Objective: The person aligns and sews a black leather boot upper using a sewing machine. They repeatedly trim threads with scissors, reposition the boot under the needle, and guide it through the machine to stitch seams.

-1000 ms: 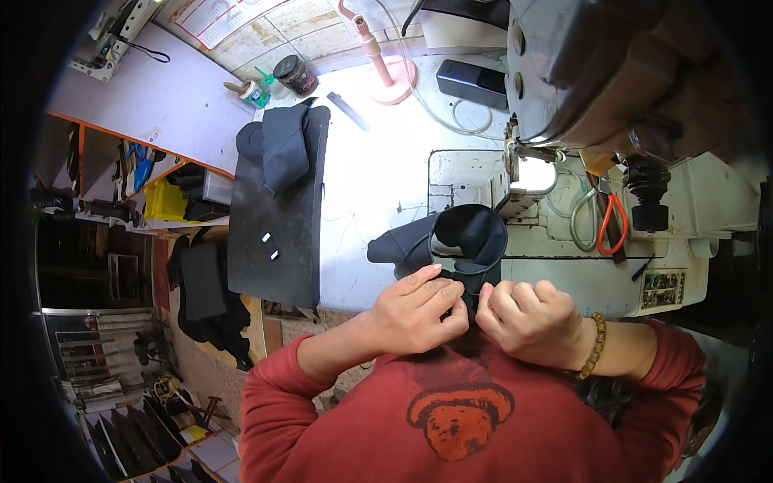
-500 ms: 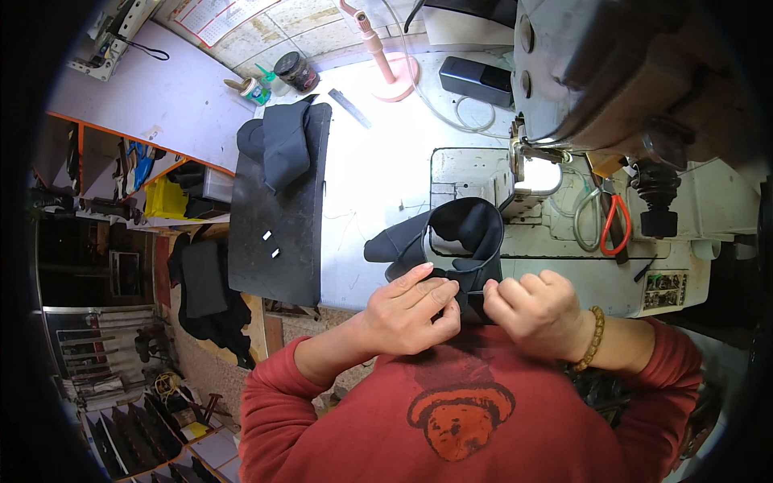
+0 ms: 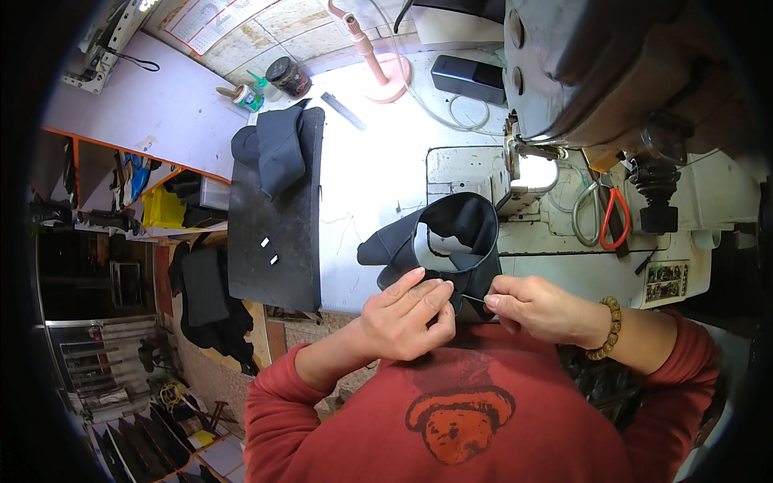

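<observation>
A dark fabric piece point(image 3: 396, 239), sewn into an open loop with a flap to the left, stands at the table's front edge against my body. The fingers of my left hand point(image 3: 408, 315) are closed on its near edge, the thumb tucked under. My right hand point(image 3: 538, 308), with a beaded bracelet on the wrist, is at the loop's near right side. Thumb and forefinger pinch a thin, pale, needle-like thing point(image 3: 473, 299) that reaches toward the fabric by my left fingers. Whether it is a needle or a thread is too small to tell.
A sewing machine point(image 3: 596, 72) fills the upper right. Red-and-grey-handled scissors point(image 3: 614, 219) lie beside it. On the left, a black board point(image 3: 274, 241) carries more dark fabric point(image 3: 280, 153). Farther back are a pink stand point(image 3: 388, 80), a black box point(image 3: 469, 79) and jars point(image 3: 287, 76).
My right hand has turned from a closed fist into a forward pinch, and the thin pale thing now shows between it and the fabric. My left hand keeps its hold.
</observation>
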The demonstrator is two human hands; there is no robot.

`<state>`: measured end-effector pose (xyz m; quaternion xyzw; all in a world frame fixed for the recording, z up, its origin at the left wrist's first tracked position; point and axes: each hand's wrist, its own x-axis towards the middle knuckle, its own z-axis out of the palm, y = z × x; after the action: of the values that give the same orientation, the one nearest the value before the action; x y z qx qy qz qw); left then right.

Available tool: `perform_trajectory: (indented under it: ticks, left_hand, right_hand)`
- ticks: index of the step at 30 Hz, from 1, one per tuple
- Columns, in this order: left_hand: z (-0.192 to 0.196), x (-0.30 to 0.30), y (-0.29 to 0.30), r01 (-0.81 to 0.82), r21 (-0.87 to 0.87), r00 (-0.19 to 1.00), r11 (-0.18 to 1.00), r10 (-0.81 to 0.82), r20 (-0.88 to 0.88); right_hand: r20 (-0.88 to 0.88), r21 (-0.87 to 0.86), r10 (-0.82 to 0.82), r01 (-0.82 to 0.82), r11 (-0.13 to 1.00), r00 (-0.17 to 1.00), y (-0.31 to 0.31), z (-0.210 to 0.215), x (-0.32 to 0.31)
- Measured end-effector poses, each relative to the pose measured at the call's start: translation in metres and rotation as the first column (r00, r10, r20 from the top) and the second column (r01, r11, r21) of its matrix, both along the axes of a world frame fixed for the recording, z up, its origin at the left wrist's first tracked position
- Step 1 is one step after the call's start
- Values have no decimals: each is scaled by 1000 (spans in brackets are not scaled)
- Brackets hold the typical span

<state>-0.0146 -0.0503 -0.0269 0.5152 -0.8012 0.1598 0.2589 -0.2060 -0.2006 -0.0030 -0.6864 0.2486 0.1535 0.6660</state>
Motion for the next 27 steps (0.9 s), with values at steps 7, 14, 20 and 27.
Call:
perform_trajectory:
  ticks: [7,14,20,27]
  left_hand:
    - [-2,0,-1,23,-5,999,1000,-23,27]
    - [1,-2,-5,62,-13,997,998,-61,57]
    - [3,-2,-7,137,-22,984,990,-133,121]
    - [5,-3,-6,154,-53,980,987,-146,135]
  right_hand:
    - [-73,25,38,-37,999,997,-5,12,5]
    - [-111,-104,77,-89,991,991,-6,14,8]
    - [-101,-320,158,-182,930,982,-2,8,11]
    - [-111,-199,69,-90,976,991,0,2,9]
